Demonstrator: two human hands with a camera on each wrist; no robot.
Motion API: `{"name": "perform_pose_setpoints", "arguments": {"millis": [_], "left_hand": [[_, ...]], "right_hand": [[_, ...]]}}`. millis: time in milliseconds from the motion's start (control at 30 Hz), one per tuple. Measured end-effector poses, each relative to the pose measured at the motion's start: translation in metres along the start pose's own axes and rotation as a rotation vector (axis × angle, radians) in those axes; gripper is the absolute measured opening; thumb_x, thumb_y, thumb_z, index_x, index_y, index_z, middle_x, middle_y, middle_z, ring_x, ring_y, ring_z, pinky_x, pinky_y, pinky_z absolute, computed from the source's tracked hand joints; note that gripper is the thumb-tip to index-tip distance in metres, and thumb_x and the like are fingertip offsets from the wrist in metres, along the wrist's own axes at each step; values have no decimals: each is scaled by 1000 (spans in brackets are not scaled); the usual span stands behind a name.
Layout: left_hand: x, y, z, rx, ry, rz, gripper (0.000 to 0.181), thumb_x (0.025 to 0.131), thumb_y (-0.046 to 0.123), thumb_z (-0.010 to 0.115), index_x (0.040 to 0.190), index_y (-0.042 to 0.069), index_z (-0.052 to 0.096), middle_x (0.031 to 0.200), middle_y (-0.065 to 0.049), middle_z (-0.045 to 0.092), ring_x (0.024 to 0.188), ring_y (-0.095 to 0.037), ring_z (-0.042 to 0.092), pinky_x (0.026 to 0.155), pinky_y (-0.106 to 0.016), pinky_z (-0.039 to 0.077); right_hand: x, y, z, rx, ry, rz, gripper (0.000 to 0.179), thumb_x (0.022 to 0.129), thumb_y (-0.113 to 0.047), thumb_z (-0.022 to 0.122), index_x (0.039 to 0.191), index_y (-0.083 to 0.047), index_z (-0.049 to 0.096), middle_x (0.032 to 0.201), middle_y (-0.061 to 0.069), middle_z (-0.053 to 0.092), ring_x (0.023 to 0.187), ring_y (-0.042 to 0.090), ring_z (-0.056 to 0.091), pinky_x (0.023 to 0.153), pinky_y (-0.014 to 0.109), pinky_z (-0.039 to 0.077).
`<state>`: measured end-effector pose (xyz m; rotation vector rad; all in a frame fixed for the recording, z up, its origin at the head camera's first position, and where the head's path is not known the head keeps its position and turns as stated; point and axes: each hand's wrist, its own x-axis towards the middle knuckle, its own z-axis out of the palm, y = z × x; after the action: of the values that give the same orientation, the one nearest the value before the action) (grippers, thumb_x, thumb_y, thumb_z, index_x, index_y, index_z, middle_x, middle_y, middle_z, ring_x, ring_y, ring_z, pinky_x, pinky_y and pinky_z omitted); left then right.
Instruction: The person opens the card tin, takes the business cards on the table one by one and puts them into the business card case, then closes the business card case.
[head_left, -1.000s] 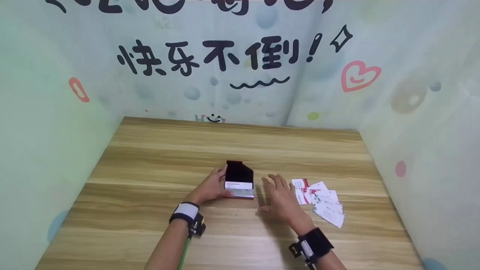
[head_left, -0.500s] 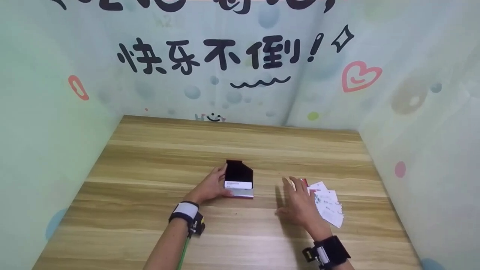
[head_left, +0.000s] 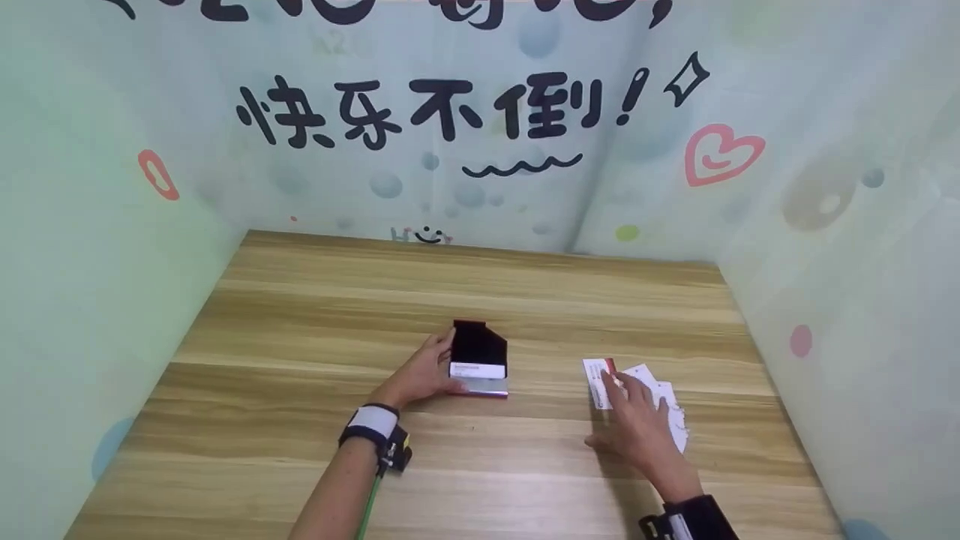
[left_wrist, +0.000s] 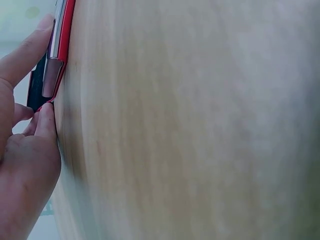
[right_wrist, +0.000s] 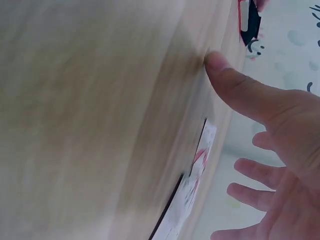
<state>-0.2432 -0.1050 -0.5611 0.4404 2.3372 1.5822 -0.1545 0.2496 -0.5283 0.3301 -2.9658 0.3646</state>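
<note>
The left hand (head_left: 420, 375) pinches a glossy, red-edged case (head_left: 480, 346) with a metal front and angular black flap raised, midway across the smooth wood-grained surface (head_left: 360, 300). The right hand (head_left: 641, 427) is released, fingers loosely spread over thin, fanned cards (head_left: 597, 386). Bare grain separates case from cards and runs to the straight far edge.

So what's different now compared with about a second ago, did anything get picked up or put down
The right grip moved right and slightly down in the head view, from between the card case and the fanned cards to over the cards. It took hold of nothing and let go of nothing. The left grip stayed on the case; case and visible cards lie as before.
</note>
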Motion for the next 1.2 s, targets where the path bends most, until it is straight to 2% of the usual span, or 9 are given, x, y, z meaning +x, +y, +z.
{"name": "perform_pose_setpoints", "arguments": {"millis": [100,233,400,667,900,1000,1200], "left_hand": [[1,-1,-1,3,-3,12,110,76,7,86,158,-3,13,159,-34,16,146,-43,34,122,-43,32],[1,-1,0,7,-2,-17,111,76,8,86,159,0,13,162,-31,11,148,-40,33,122,-41,32],[-1,-1,1,-13,2,-40,111,76,8,86,159,1,12,164,-30,7,148,-41,32,122,-42,32],[-2,3,1,-13,-9,-38,112,76,8,85,159,2,11,164,-29,7,149,-40,31,123,-41,31],[0,2,0,-28,-4,2,110,77,6,84,158,-2,11,162,-33,9,148,-42,31,123,-43,31],[0,2,0,-42,-2,3,109,77,4,84,158,-3,11,163,-33,6,148,-42,31,122,-43,31],[-1,1,0,-20,1,-8,110,76,4,84,158,-2,11,163,-32,7,148,-42,31,123,-43,31]], "right_hand": [[-6,5,-2,-23,28,7,104,56,-37,97,143,-5,49,137,26,52,126,47,50,97,82,37],[-13,10,-2,-43,47,20,103,56,-38,97,142,-5,51,134,24,55,124,47,52,95,78,41],[-21,18,-5,-10,9,63,98,61,-36,95,142,-2,51,136,25,54,126,47,49,97,77,39],[-31,30,-11,-3,-11,91,90,65,-32,93,139,-1,53,133,26,54,123,48,50,93,74,42],[-39,40,-10,9,51,83,84,64,-30,93,134,0,57,127,25,58,118,48,54,92,75,39],[-44,43,-10,10,29,96,82,68,-30,91,135,0,55,128,26,57,120,48,53,94,77,38],[-49,48,-14,28,-94,181,80,77,-29,86,141,1,49,136,29,51,128,51,46,100,79,32]]}}
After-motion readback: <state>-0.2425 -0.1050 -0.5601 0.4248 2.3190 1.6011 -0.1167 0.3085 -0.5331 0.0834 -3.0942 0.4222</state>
